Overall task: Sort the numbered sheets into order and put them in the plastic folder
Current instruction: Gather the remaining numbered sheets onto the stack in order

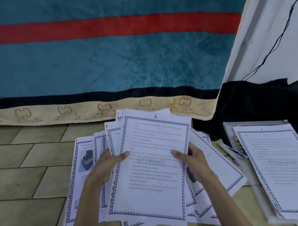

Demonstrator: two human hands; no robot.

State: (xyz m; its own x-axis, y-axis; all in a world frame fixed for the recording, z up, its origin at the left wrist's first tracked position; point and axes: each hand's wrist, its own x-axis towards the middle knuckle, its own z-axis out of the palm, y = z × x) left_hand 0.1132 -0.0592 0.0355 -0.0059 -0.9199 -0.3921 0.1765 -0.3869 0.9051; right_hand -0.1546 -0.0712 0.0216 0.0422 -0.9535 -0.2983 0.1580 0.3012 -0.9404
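A: Near field. Left hand (108, 166) and right hand (191, 157) hold a fanned bundle of white printed sheets with blue patterned borders (147, 177). Finger state?

B: Both thumbs lie flat on the face of the top sheet (150, 168), one near each side edge. The remaining fingers go behind the paper, so each hand pinches the bundle between thumb and fingers. How those hidden fingers are spread, cannot tell.

A: Top sheet number?

B: A handwritten red "6" at its top margin. Numbers on the sheets fanned behind it are not readable.

A: To the right?

B: A second pile of the same bordered white sheets (282, 168) lies on the tiled floor (21, 163), resting on a clear plastic folder (256, 122) whose edge shows beyond the pile's far end. The top page appears marked "1". Beside it, what look like pens (230, 151).

A: Farther out?

B: A crumpled black cloth (257, 101), then a teal blanket with a red stripe and beige edge (102, 62).

A: Progress?

B: Judgement: early. The sorted pile has begun; most sheets are unsorted in hand, and nothing is inside the folder yet.
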